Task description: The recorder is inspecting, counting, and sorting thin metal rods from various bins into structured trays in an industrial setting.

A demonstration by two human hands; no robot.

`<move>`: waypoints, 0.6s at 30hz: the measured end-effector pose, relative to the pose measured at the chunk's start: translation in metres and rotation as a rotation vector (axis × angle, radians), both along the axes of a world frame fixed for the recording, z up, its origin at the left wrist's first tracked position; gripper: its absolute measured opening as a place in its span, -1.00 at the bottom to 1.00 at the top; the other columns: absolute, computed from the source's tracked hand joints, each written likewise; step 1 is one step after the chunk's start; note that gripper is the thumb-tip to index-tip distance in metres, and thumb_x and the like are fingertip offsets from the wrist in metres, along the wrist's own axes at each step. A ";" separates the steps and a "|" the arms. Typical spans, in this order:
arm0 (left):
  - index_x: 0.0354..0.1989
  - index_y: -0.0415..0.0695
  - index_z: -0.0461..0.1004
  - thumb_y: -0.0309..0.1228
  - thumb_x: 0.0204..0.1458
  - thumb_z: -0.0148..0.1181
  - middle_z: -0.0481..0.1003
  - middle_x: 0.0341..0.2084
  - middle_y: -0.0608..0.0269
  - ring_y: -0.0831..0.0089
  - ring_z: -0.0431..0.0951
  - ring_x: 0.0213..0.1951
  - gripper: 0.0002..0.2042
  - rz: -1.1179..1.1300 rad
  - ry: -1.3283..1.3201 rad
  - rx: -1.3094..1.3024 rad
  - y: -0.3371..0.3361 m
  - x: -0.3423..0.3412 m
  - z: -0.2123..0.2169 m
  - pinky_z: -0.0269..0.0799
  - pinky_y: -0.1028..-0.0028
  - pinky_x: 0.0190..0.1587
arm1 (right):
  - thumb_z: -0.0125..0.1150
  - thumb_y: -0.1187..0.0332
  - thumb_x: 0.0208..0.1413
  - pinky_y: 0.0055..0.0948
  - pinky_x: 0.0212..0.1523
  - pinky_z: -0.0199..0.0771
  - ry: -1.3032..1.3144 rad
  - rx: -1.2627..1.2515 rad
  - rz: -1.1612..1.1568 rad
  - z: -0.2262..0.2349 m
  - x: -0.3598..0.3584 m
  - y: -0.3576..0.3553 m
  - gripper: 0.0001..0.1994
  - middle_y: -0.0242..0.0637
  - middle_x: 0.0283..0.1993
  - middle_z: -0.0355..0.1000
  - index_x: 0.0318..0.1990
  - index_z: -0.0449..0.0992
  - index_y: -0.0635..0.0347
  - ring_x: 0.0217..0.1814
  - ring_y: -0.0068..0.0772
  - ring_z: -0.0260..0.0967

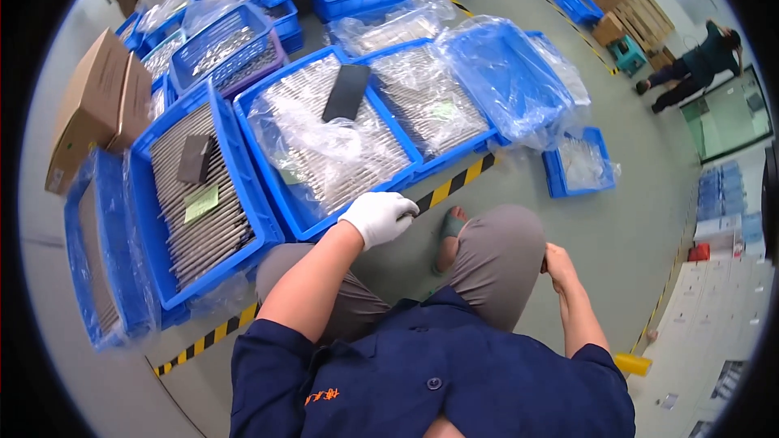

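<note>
My left hand (378, 220), in a white glove, is closed in front of the nearest blue crate. Its fingers curl round something small and dark that I cannot make out. Beside my right knee my bare right hand (560, 268) is closed, its fingertips partly hidden behind the leg. Rows of thin metal rods (304, 105) fill the blue crate (280, 212) nearest my left hand, partly under clear plastic film (324, 142). On those rods lies a black phone-like slab (347, 91). The crate to its left holds more rods (211, 247), with a dark block (195, 159) and a yellow-green paper slip (201, 203).
Further blue crates stand behind and to the sides; a film-lined one (507, 73) sits at the right. A small blue crate (555, 174) is on the floor. Cardboard boxes (85, 113) stand at left. Black-and-yellow tape (454, 185) crosses the floor. Another person (699, 63) stands far right.
</note>
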State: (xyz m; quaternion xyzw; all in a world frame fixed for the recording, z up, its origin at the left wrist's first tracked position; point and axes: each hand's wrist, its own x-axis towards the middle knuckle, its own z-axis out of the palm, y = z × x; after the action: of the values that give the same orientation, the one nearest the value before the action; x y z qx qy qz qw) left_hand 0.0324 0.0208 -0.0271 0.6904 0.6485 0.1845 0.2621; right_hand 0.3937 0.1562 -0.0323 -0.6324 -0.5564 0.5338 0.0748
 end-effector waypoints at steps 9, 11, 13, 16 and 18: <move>-0.32 -0.04 0.45 -0.32 -0.10 -0.03 0.44 -0.40 0.17 0.24 0.43 -0.29 -0.80 -0.057 0.016 -0.064 0.013 0.014 -0.011 0.34 0.39 -0.21 | -0.17 0.50 -0.04 -0.57 -0.45 0.26 0.752 -0.014 -0.279 0.053 -0.013 0.025 -0.77 -0.37 -0.53 0.30 -0.20 0.35 0.30 -0.50 -0.55 0.22; -0.33 -0.04 0.45 -0.30 -0.10 -0.03 0.44 -0.41 0.17 0.24 0.43 -0.31 -0.80 -0.057 0.039 -0.068 0.012 0.014 -0.015 0.34 0.39 -0.23 | -0.15 0.50 -0.02 -0.52 -0.45 0.29 0.837 -0.165 -0.335 0.046 -0.038 0.052 -0.78 -0.33 -0.45 0.31 -0.19 0.34 0.28 -0.47 -0.51 0.23; -0.34 -0.05 0.46 -0.31 -0.10 -0.03 0.44 -0.40 0.17 0.24 0.43 -0.30 -0.80 -0.050 -0.006 -0.107 0.015 0.013 -0.016 0.34 0.39 -0.22 | -0.15 0.50 -0.02 -0.53 -0.48 0.26 0.825 -0.292 -0.310 0.027 -0.074 0.078 -0.79 -0.34 -0.47 0.28 -0.21 0.34 0.26 -0.50 -0.51 0.20; -0.31 -0.07 0.45 -0.31 -0.11 -0.02 0.45 -0.37 0.17 0.24 0.44 -0.27 -0.79 -0.096 0.013 -0.159 0.022 0.013 -0.022 0.34 0.39 -0.20 | -0.15 0.51 -0.05 -0.59 -0.59 0.13 0.865 -0.488 -0.179 -0.007 -0.136 0.118 -0.85 -0.38 -0.56 0.19 -0.31 0.34 0.24 -0.59 -0.57 0.07; -0.30 -0.07 0.44 -0.31 -0.11 -0.02 0.44 -0.36 0.16 0.23 0.44 -0.28 -0.78 -0.136 -0.010 -0.155 0.032 0.016 -0.021 0.35 0.38 -0.21 | -0.19 0.48 -0.04 -0.59 -0.70 -0.02 0.686 -0.361 -0.045 -0.023 -0.178 0.143 -0.86 -0.48 -0.67 0.09 -0.34 0.32 0.19 -0.69 -0.62 -0.05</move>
State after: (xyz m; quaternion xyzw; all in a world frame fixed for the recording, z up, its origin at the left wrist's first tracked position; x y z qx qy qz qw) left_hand 0.0482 0.0531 -0.0477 0.7097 0.6110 0.1189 0.3300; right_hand 0.2159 0.2993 -0.0551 -0.4323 -0.3820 0.8018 0.1555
